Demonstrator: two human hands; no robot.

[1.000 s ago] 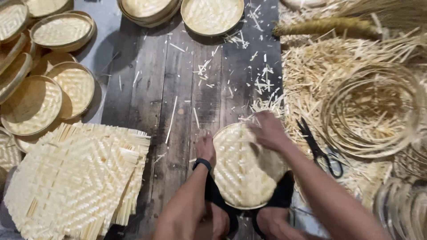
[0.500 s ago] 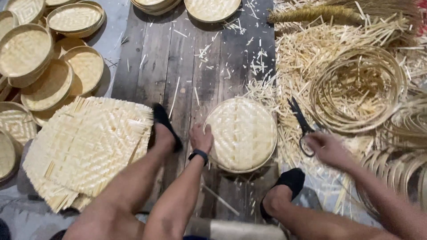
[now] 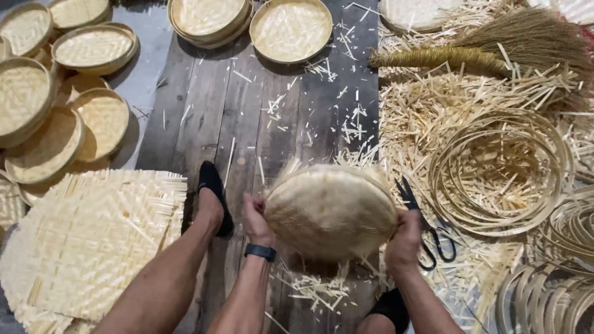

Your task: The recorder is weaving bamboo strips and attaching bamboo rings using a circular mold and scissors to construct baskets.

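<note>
Head view: big stack of woven bamboo mats [image 3: 93,247] lies at left, coils of bamboo hoops [image 3: 501,170] at right. Round woven tray [image 3: 331,210], blurred, is lifted above the plank floor [image 3: 247,124], left hand [image 3: 255,216] and right hand [image 3: 405,238] both clenched on its rim. Half a second ago the right hand was at the scissors [image 3: 427,229]; tray lay flat. Finished trays [image 3: 291,28] up top sit empty

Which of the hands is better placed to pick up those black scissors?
Probably the right hand: it grips the woven tray's edge right beside the scissors, while the left hand holds the far side.
</note>
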